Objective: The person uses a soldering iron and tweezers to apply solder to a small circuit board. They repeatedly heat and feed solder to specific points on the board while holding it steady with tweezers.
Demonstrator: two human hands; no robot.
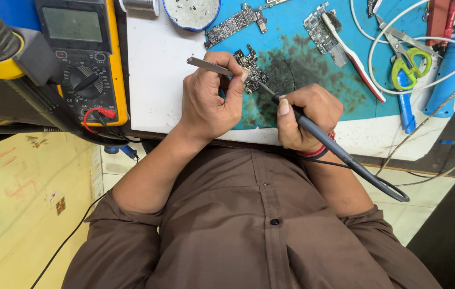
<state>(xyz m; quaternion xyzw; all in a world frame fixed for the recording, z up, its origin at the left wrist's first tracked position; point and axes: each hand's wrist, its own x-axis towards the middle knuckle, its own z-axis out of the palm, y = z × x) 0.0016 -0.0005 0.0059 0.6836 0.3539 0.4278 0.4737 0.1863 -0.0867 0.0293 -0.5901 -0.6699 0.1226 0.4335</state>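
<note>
Where the scorched blue mat [313,80] covers the worktop [158,80], small circuit board [251,68] lying flat near its left edge. Left hand [209,96] grip closed on metal tweezers [211,66], tips meeting the board. Right hand [308,115] grip clenched around grey soldering iron [318,134], tip down at the same board. Noted apart: two further boards, green-handled scissors [410,67], yellow multimeter [83,59] far left.
</note>
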